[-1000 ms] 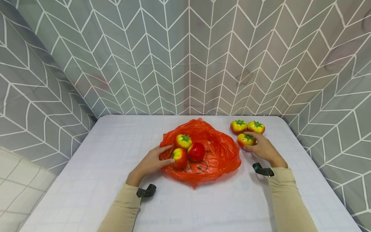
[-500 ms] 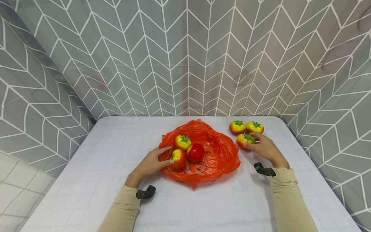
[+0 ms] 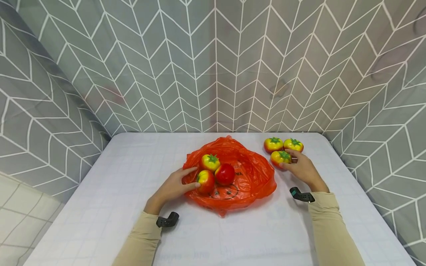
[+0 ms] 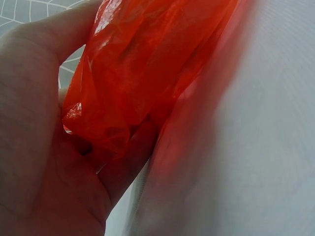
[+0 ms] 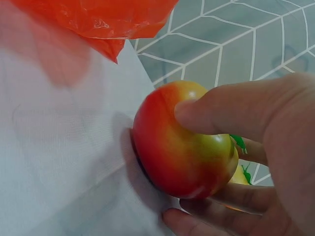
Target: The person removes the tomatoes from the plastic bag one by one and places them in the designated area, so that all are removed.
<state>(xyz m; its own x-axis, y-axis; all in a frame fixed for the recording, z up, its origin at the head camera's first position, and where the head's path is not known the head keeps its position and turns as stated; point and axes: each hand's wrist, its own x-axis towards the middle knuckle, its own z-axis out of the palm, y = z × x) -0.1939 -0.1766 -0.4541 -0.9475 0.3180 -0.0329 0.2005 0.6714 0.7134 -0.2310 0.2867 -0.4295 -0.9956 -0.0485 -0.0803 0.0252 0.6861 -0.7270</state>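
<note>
My left hand (image 3: 174, 186) grips the left edge of a red plastic bag (image 3: 256, 181), which lies spread with its mouth facing up. Inside it sit a yellow-topped tomato (image 3: 210, 162), a red tomato (image 3: 225, 174) and a red-and-yellow tomato (image 3: 206, 181) beside my left thumb. In the left wrist view, folds of the bag (image 4: 133, 64) lie between thumb and fingers. To the right of the bag, my right hand (image 3: 303, 168) holds another red-and-yellow tomato (image 5: 177, 142), thumb on its near side and fingers around the far side and underneath.
Two more tomatoes, one on the left (image 3: 273, 145) and one on the right (image 3: 293, 146), stand at the back right, just behind the held one. The white-covered table (image 3: 133, 162) ends at a grey patterned curtain (image 3: 206, 74). Each wrist carries a black band.
My right hand has closed its hold on the nearest right-hand tomato, which has shifted slightly back and left. My left hand and the bag stay in place.
</note>
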